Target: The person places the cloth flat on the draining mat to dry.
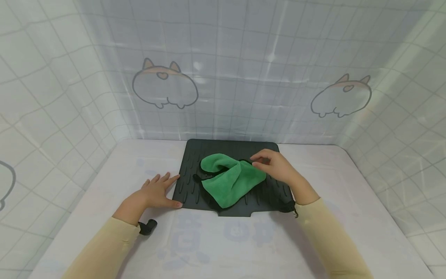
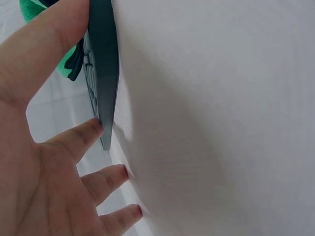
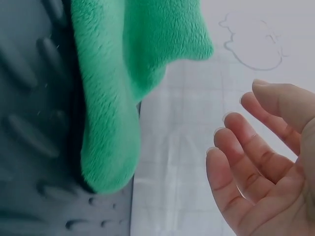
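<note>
A green plush cloth [image 1: 232, 179] lies loosely folded on a dark grey ribbed mat [image 1: 265, 193] in the middle of the white table. My left hand [image 1: 162, 190] rests flat on the table at the mat's left edge, fingers straight, thumb by the front left corner. The left wrist view shows that hand [image 2: 54, 152] touching the mat's edge [image 2: 102, 73], with the cloth [image 2: 30, 9] beyond. My right hand [image 1: 266, 163] hovers just over the cloth's right end. In the right wrist view its fingers [image 3: 246, 147] are relaxed and empty, apart from the cloth [image 3: 128, 59] on the mat [image 3: 29, 98].
The table surface [image 1: 223, 240] is a white padded cover. Gridded white curtain walls with cartoon animal drawings [image 1: 163, 87] close in the back and both sides. A small black loop [image 1: 196, 178] sticks out at the cloth's left.
</note>
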The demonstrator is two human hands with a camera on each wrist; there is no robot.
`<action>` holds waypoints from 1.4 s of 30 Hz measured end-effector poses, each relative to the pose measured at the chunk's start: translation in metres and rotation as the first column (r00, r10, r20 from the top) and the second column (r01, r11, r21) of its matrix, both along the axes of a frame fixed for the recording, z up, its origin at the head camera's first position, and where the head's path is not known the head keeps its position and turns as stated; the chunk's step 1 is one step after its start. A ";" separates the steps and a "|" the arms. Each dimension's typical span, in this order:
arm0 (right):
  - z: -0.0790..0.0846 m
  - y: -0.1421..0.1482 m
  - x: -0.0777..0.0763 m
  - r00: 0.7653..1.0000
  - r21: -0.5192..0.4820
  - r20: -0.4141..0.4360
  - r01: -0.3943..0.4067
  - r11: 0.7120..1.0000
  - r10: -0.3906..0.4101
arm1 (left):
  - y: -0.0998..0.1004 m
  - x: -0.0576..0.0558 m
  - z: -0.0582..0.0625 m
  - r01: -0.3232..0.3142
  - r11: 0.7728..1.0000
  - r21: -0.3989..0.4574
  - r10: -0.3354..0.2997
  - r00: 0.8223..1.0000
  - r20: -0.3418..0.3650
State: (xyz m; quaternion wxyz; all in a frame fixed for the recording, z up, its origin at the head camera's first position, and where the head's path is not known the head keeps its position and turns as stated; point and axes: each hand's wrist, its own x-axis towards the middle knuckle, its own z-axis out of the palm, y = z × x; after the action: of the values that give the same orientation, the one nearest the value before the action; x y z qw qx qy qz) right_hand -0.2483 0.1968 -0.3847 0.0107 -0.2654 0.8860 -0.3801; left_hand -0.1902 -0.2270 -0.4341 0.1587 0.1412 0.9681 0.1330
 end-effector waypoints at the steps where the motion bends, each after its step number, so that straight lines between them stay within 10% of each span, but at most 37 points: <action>1: 0.000 0.002 0.001 1.000 -0.003 0.006 0.007 1.000 -0.007 | 0.000 0.000 0.001 -0.001 1.000 0.001 0.001 1.000 -0.001; 24: -0.031 0.038 0.008 0.990 0.050 0.106 0.089 0.995 -0.094 | 0.008 -0.010 0.006 0.029 0.998 0.058 -0.026 0.999 -0.040; 42: -0.038 0.040 0.003 0.957 0.035 0.286 0.047 0.998 -0.055 | 0.040 -0.050 -0.003 0.067 0.935 0.348 -0.032 0.994 -0.105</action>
State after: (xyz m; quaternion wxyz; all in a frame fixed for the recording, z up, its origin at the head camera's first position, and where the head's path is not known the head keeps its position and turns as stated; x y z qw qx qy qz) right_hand -0.2453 0.2371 -0.4230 0.1330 -0.1841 0.8869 -0.4022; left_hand -0.2399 -0.1868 -0.4369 0.0867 0.1978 0.9316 0.2922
